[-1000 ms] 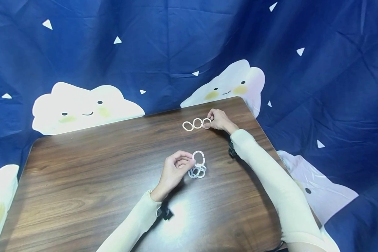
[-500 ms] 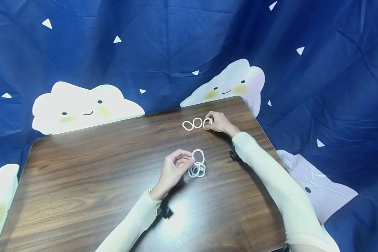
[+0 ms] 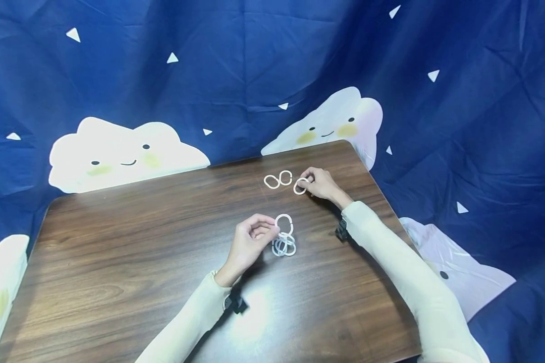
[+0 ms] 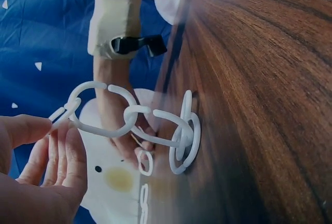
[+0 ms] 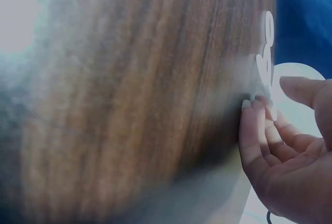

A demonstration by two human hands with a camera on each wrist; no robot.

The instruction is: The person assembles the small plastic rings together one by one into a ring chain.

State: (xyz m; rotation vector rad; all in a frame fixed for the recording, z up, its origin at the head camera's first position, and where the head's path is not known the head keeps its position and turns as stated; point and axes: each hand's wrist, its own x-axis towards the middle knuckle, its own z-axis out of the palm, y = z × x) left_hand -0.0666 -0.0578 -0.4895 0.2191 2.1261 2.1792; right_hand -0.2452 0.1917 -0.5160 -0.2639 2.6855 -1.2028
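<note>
Two hands (image 3: 250,243), one chain (image 4: 137,109), three rings (image 3: 280,177) (white)

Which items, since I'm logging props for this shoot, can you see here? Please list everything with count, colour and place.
Table: one, brown wood-grain, in front of the person
Linked rings: at least four (exact count unclear), white, right of centre in the head view
Far rings: two, white, near the table's far edge
Separate ring: one, white, just right of the far pair
Backdrop: one, blue, behind the table
Cloud prints: several, mostly white, on the backdrop
Triangle prints: several, white, on the backdrop
Wrist devices: two, black, one per wrist
Sleeves: two, cream, over the forearms
Left hand: one, bare, pinching the linked rings
Right hand: one, bare, holding the separate ring
</note>
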